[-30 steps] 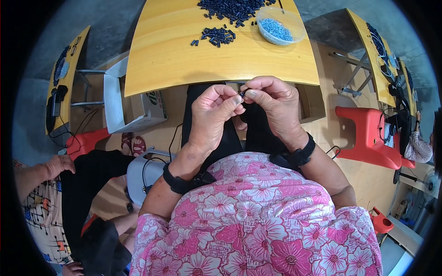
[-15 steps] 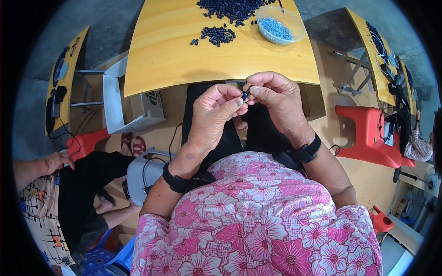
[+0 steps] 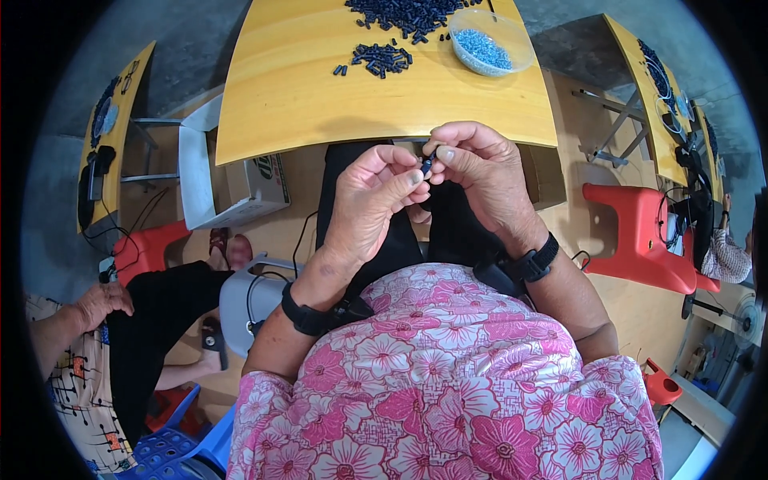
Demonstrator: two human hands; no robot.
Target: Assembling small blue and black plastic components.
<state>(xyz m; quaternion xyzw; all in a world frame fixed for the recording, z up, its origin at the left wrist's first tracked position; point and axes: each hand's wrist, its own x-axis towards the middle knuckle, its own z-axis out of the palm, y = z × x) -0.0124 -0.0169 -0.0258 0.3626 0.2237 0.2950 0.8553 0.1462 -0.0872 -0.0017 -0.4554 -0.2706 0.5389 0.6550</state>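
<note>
Just past the table's near edge, over my lap, my two hands meet at a small dark cylindrical piece (image 3: 426,166). My left hand (image 3: 372,192) pinches its lower part between thumb and fingertips. My right hand (image 3: 484,172) is closed at its upper end, thumb against forefinger; whatever else those fingertips cover is hidden. Farther off on the yellow table (image 3: 304,104) lie a small group of similar dark pieces (image 3: 382,60) and a bigger pile (image 3: 408,14). Beside them stands a clear round bowl (image 3: 518,66) holding tiny light-blue pieces (image 3: 482,50).
An open cardboard box (image 3: 200,180) stands below the table on the left. To the right is a red stool (image 3: 632,232). Another person's hand (image 3: 104,302) rests on a dark-clad leg at left, near a grey stool (image 3: 240,308). More tables line both sides.
My right hand has risen very slightly, and more of the dark piece shows between the fingertips. At left, the other person's hand and legs have shifted.
</note>
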